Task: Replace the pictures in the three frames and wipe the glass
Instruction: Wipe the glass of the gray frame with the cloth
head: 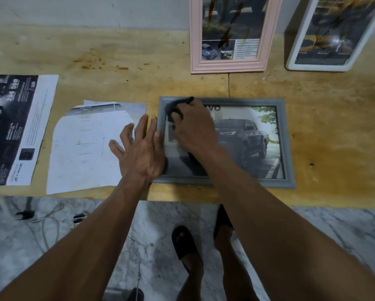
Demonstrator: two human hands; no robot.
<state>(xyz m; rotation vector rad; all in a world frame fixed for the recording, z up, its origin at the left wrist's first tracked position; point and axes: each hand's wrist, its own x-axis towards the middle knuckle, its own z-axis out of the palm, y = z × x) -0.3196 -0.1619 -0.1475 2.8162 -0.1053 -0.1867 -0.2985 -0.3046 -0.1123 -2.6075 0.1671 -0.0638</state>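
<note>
At centre frame my right hand grips a dark cloth on the grey wooden frame's glass. My left hand, fingers spread open, presses the frame's left edge onto the yellow worktop.

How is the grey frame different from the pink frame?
The grey frame lies flat on the table; the pink frame stands upright at the wall. The grey frame is turned wide, the pink frame tall. The right hand rubs a dark cloth on the grey frame while the left hand steadies its edge; nobody touches the pink frame. Both hold car pictures.
</note>
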